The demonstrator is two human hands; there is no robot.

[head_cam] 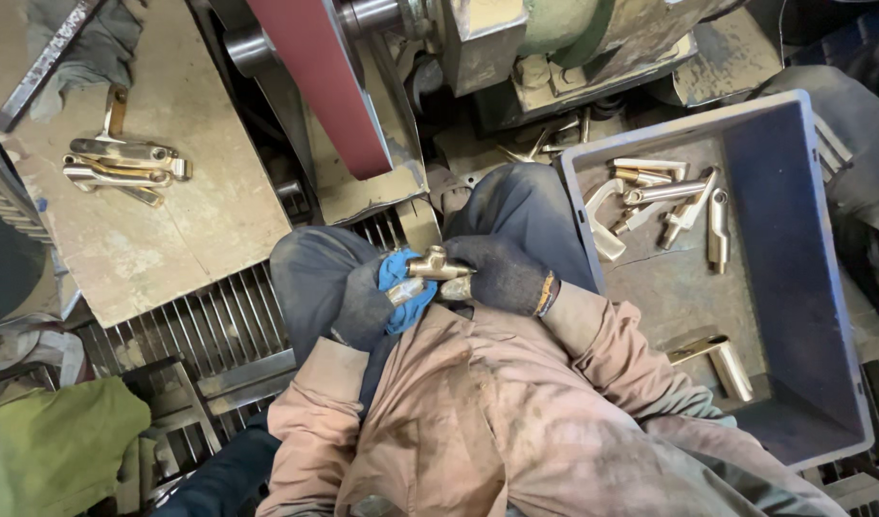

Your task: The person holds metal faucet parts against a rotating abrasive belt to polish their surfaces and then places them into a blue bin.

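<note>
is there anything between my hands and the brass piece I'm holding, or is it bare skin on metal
Not bare skin. Both hands wear dark gloves, and the left hand also has a blue cloth wrapped between its glove and the brass fitting. The right hand grips the fitting through its glove alone; nothing else sits between.

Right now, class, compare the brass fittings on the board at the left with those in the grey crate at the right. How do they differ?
The fittings on the board lie bunched in one tight pile; the fittings in the crate are scattered, with one apart near its lower corner. The board is flat and rimless, while the crate has high walls. Both groups are brass-coloured metal.
</note>
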